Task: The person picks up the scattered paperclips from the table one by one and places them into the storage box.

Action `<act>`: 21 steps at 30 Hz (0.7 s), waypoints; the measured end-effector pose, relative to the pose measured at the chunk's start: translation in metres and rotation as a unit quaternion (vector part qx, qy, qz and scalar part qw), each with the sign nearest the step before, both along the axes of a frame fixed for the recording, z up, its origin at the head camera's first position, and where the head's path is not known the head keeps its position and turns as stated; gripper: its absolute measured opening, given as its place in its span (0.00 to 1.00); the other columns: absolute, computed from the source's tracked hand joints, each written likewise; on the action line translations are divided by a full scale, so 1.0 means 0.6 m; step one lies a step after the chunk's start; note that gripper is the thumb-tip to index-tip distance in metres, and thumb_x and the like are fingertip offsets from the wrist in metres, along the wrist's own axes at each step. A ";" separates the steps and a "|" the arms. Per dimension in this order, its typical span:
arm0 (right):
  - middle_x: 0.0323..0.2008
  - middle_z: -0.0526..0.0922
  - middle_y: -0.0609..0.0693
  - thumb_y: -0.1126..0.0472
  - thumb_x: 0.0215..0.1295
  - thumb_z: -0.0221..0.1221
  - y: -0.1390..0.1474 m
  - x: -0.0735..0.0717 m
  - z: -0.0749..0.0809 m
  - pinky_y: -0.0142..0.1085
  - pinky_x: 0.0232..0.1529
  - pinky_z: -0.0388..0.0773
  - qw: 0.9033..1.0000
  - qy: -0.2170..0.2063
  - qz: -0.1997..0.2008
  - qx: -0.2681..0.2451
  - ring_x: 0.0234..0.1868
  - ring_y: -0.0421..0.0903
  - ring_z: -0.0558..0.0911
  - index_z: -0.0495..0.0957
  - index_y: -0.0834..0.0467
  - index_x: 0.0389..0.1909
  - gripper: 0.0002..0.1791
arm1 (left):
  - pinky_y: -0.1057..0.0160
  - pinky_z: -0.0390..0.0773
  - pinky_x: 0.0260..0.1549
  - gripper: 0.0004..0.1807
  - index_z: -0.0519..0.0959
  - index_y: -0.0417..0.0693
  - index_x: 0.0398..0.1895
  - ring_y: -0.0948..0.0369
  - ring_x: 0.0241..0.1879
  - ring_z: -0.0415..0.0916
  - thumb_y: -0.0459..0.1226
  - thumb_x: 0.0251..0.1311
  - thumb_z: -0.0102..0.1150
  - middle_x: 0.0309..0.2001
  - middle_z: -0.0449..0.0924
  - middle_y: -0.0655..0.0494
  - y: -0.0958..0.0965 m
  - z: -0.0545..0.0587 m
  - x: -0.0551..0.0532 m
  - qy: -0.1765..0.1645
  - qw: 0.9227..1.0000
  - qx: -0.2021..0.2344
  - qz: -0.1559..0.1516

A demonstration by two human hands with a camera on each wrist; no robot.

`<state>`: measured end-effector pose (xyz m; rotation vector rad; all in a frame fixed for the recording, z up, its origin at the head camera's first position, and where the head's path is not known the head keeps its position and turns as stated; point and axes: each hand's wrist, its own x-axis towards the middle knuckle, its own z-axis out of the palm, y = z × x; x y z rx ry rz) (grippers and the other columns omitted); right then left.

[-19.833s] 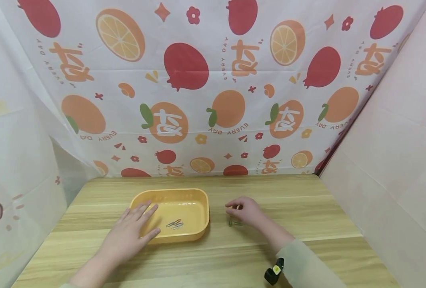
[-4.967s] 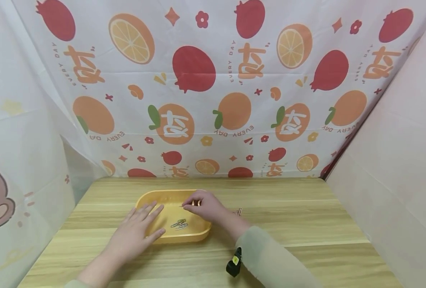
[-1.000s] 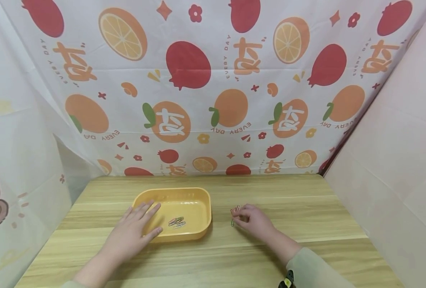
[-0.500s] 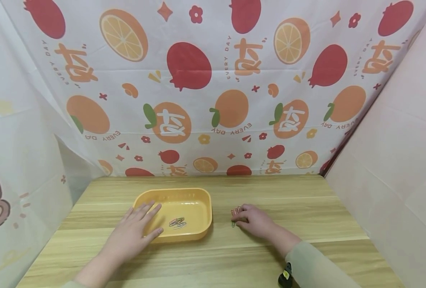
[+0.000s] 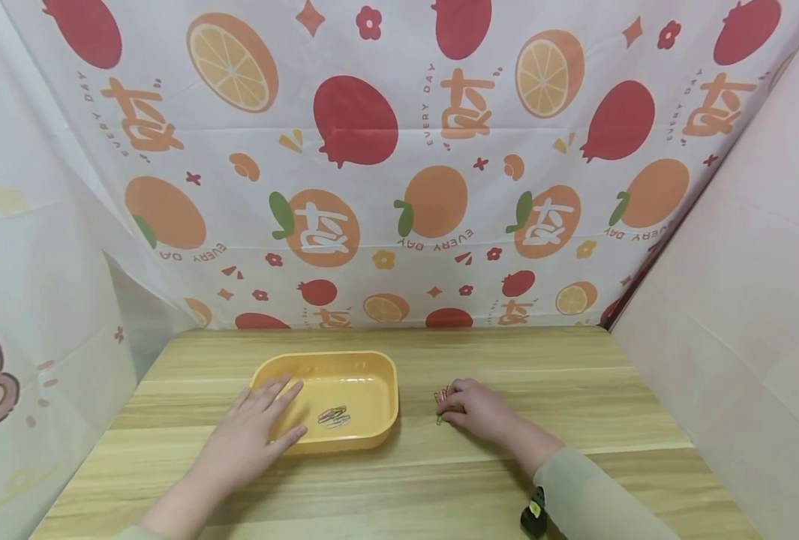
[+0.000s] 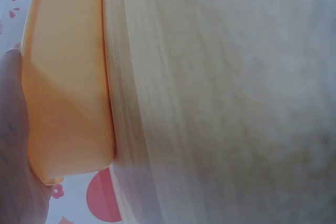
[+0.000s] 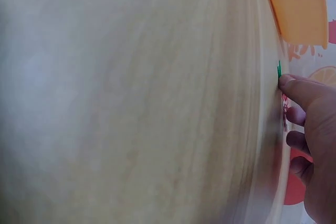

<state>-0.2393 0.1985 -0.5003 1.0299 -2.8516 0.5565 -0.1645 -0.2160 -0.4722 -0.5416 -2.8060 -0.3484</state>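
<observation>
A yellow tray (image 5: 365, 442) sits on the table with several paper clips (image 5: 334, 417) on its floor, silver, green and reddish. My left hand (image 5: 247, 431) lies over the tray's left end, fingers spread and fairly straight, thumb by the near rim; the left wrist view shows this hand against the tray wall (image 6: 73, 103). Right of the tray, my right hand (image 5: 480, 411) has thumb and index finger together on a green paper clip (image 7: 279, 69), its other fingers curled. Several red paper clips (image 5: 442, 394) lie on the table just beyond those fingertips, partly hidden by the hand.
The wooden table (image 5: 507, 480) ends at a fruit-printed cloth (image 5: 433, 202) hanging behind it. Pale cloths (image 5: 730, 300) hang at both sides. A black strap with a yellow tag (image 5: 534, 514) hangs by my right sleeve.
Five seconds ago my right hand was over the tray with a clip; now it is back right of it. In the last second its fingertips close over the green paper clip. Left hand unchanged.
</observation>
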 end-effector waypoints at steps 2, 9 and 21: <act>0.40 0.78 0.37 0.52 0.66 0.65 -0.002 0.000 0.000 0.35 0.45 0.78 1.000 0.013 0.003 0.006 0.43 0.37 0.75 0.88 0.42 0.39 0.05 | 0.47 0.36 0.75 0.39 0.63 0.54 0.75 0.43 0.73 0.54 0.59 0.65 0.57 0.74 0.60 0.46 0.000 0.001 0.001 -0.001 1.000 0.001 0.000; 0.37 0.78 0.37 0.50 0.66 0.65 -0.010 0.003 0.001 0.33 0.41 0.78 0.996 0.078 0.021 0.030 0.40 0.36 0.75 0.88 0.44 0.36 0.05 | 0.46 0.37 0.75 0.39 0.63 0.55 0.75 0.43 0.73 0.54 0.60 0.65 0.56 0.74 0.60 0.47 -0.002 0.000 0.001 0.000 1.000 0.000 0.001; 0.41 0.82 0.40 0.52 0.71 0.60 -0.020 0.007 0.001 0.35 0.48 0.80 0.995 0.077 0.019 0.059 0.44 0.39 0.79 0.84 0.47 0.39 0.07 | 0.47 0.36 0.75 0.39 0.63 0.55 0.75 0.43 0.73 0.54 0.59 0.65 0.57 0.74 0.59 0.47 -0.003 -0.002 0.000 0.002 1.000 0.003 -0.001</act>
